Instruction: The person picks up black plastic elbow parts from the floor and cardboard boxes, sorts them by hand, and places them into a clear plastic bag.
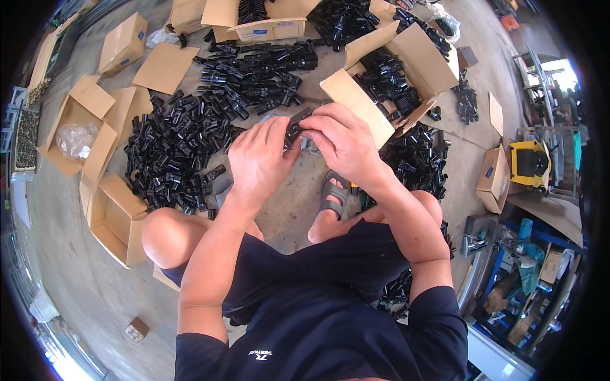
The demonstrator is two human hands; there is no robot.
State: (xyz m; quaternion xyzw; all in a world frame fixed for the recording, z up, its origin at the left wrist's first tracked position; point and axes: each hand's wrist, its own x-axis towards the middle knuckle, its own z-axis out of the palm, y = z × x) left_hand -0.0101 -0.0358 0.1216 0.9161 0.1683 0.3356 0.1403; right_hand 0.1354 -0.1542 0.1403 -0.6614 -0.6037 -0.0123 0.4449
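Both of my hands meet in front of me around one small black part [295,129], a glossy piece with ridges or openings along it. My left hand [259,152] grips its near left side, thumb and fingers closed. On the other side my right hand [343,136] pinches it between thumb and fingertips. My fingers cover much of the part, so its exact kind cannot be told. Just left of my hands lies a large heap of loose black parts [171,146]. Beyond them, more black pieces [254,73] lie in a pile.
An open carton [426,54] with black parts stands at the far right, another carton [270,30] at the far middle. Open boxes [117,219] line the left. More black parts [416,159] lie beside my right knee. A yellow-framed object [529,165] and cluttered shelving [534,267] stand right.
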